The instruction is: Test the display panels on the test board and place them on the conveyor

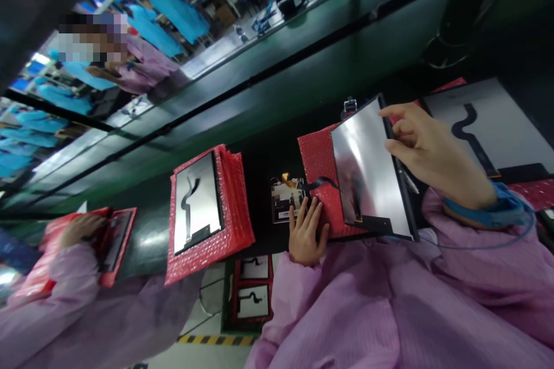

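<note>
My right hand (426,153) pinches the far-right edge of a display panel (367,155) between thumb and fingers. The panel is tilted up, its silvery back toward me, over a sheet of red bubble wrap (314,153). A black flex cable (322,183) runs from the panel to a small circuit board (281,202) on the dark bench. Palm down, my left hand (306,236) lies with fingers stretched out over the board's right edge and the bubble wrap. A blue wrist strap (485,210) circles my right wrist.
A second panel (199,202) tops a stack of red bubble-wrap pouches (238,202) to the left. Another panel (497,121) lies at right. Below the bench, a green crate (227,300) holds panels. At far left, a co-worker's hand (84,229) rests on red wrap.
</note>
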`<move>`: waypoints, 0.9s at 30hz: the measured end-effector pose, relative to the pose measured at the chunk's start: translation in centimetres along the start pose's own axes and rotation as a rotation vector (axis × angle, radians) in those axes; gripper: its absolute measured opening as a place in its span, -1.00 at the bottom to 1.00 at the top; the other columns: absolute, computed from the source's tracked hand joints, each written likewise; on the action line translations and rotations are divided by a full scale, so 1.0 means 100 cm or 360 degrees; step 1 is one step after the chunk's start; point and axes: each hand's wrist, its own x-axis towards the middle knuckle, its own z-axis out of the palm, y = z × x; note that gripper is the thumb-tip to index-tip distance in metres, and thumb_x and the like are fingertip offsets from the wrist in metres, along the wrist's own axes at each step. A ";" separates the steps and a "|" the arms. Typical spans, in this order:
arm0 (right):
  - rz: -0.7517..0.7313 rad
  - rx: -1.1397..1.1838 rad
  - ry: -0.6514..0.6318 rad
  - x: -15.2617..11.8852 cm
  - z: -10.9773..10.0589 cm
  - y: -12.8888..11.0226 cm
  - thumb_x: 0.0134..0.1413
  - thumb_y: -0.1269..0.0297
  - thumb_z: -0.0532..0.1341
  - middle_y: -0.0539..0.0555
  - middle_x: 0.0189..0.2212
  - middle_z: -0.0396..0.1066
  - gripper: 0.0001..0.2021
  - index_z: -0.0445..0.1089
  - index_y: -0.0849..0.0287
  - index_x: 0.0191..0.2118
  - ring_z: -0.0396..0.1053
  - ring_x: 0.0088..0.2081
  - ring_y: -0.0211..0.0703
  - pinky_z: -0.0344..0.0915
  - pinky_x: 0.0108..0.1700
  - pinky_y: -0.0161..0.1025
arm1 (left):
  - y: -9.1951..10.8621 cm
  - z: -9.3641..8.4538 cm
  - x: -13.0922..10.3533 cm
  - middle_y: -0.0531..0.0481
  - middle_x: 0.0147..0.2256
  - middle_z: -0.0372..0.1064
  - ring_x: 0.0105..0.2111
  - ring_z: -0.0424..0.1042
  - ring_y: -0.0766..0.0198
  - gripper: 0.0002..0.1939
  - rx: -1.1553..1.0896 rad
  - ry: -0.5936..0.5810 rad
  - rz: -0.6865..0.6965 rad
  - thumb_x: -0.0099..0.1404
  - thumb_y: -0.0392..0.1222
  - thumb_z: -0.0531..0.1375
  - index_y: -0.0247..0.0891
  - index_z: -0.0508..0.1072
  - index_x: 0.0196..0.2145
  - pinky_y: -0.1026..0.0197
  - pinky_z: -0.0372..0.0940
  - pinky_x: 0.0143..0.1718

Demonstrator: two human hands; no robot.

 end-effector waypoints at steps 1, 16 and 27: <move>0.0017 0.0064 -0.0005 0.001 0.002 0.000 0.03 0.39 0.19 -0.11 -0.54 0.21 -0.59 0.32 0.02 0.04 0.25 -0.54 -0.22 0.16 -0.48 -0.21 | 0.000 0.000 -0.001 -0.23 0.27 0.29 0.36 0.15 -0.09 -0.40 0.0005 -0.0008 0.0009 0.46 -0.13 0.05 -0.21 0.10 0.40 -0.31 -0.20 0.41; 0.0374 0.0006 -0.0206 0.028 0.064 0.057 0.06 0.51 0.12 -0.07 -0.51 0.26 -0.72 0.29 0.15 -0.09 0.27 -0.44 -0.18 0.19 -0.26 -0.21 | -0.009 0.002 -0.003 -0.25 0.33 0.20 0.43 -0.05 -0.07 -0.31 -0.0057 -0.0117 0.0078 0.43 -0.39 -0.06 -0.20 -0.10 0.46 -0.43 -0.10 0.37; -0.0130 -0.0626 -0.0441 0.029 0.091 0.012 0.31 0.28 0.04 0.36 -0.02 0.44 -0.72 0.46 0.29 -0.11 0.30 0.07 0.15 0.20 0.10 0.04 | -0.030 -0.054 0.085 -0.18 -0.07 0.51 0.01 0.44 0.08 -0.75 -0.0203 0.0583 0.0032 0.45 -0.17 0.07 -0.19 0.53 -0.10 -0.08 0.30 0.14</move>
